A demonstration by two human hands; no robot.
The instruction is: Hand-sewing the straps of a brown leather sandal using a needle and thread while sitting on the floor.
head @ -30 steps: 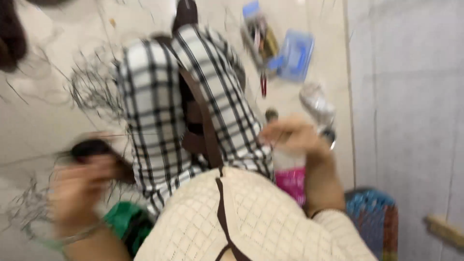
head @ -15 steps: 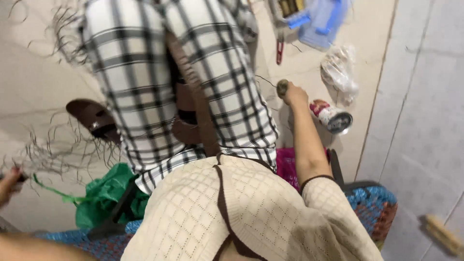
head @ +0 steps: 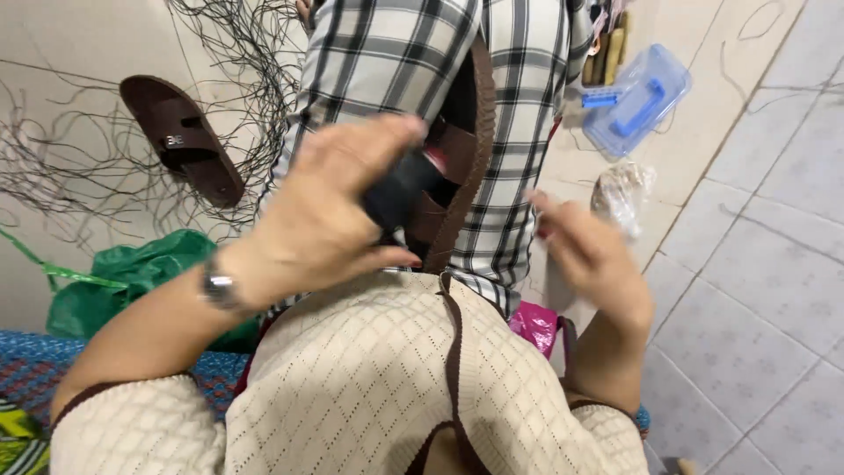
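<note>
The left hand [head: 330,215] is curling its fingers around a dark, rounded object [head: 400,189], gripping it in front of the lap; what the object is cannot be told, since most of it is lying hidden under the fingers. A wristwatch [head: 217,286] is sitting on that wrist. The right hand [head: 591,255] is hovering just to the right, fingers loosely bent and partly spread, holding nothing that is showing; it is blurred, so finer detail is not readable. Between the two hands a brown woven strap piece [head: 457,167] is lying on the checked trousers [head: 519,105], touching the dark object. Below the hands a cream knitted top [head: 378,387] with brown trim is filling the foreground.

Farther out, a green plastic bag [head: 132,277] is lying on the floor to the left, with a brown sandal [head: 180,141] beyond it among loose dark strands [head: 255,53]. To the right, a crumpled clear bag [head: 622,192] is resting near the right hand, and a blue plastic box [head: 637,101] is sitting beyond it on the tiled floor [head: 756,264]. A pink bag [head: 534,324] is peeking out beside the right forearm.
</note>
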